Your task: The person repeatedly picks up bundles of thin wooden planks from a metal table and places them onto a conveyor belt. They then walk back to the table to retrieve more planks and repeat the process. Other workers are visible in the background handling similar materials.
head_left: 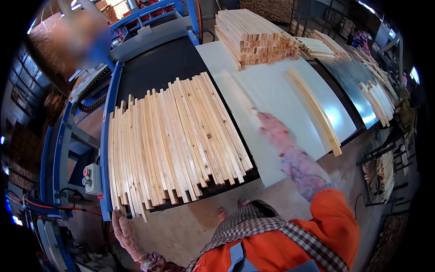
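Many pale wooden strips (163,140) lie side by side on the black belt (152,63) of a blue-framed machine, their near ends uneven. My right hand (274,129), in a pinkish glove and smeared by motion, reaches over the light metal sheet (253,154) right of the belt. It is closed on the near end of a blurred wooden strip (238,88) that points away from me. At the belt's near left corner is my gloved left hand (124,231), fingers stretched out beside the blue rail's end and the nearest strip ends. Whether they touch is unclear.
A single long strip (315,109) lies on the metal sheet's right side. Behind it stands a tall stack of strips (258,38). A control box with a red button (92,180) hangs by the blue rail (105,149). Another person (84,41) stands far left, blurred.
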Demonstrator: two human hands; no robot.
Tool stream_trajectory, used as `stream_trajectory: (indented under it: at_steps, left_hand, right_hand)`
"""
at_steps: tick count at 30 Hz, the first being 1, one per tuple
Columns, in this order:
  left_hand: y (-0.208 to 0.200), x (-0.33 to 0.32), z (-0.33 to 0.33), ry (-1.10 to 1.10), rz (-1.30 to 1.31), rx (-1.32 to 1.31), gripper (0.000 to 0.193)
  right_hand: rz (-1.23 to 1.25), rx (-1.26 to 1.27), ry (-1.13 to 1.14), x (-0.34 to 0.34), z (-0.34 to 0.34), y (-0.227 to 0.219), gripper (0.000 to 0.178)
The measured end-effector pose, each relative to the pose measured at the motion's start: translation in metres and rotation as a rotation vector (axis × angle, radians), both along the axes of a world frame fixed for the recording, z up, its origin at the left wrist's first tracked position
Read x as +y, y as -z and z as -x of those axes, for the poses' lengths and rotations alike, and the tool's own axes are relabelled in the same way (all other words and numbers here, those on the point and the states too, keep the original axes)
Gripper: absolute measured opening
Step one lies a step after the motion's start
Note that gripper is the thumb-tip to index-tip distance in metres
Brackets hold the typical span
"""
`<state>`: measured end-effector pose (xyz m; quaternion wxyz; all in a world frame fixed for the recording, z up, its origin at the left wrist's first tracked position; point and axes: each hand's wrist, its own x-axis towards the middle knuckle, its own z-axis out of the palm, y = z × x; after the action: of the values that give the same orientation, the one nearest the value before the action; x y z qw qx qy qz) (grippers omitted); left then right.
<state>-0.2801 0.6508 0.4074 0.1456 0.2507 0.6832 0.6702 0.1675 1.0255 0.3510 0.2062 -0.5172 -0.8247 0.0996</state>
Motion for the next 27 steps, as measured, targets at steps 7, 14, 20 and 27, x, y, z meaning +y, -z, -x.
stream_trajectory:
  at_steps: [7,14,20,27]
  left_hand:
    - [-0.031,0.024,-0.006,0.100,0.039,0.098,0.055]
    - [-0.046,0.017,0.031,-0.035,0.220,0.438,0.045]
    - [-0.024,0.062,0.162,-0.425,0.825,0.809,0.079]
    - [0.003,0.096,0.210,-0.431,0.939,1.127,0.068]
  right_hand:
    - [0.043,-0.552,-0.212,0.087,0.109,-0.018,0.033]
    - [0.028,-0.072,-0.206,0.097,0.097,0.048,0.029]
    - [0.181,0.417,-0.262,0.052,0.071,0.034,0.058]
    - [0.549,0.863,-0.048,0.000,0.005,0.025,0.062]
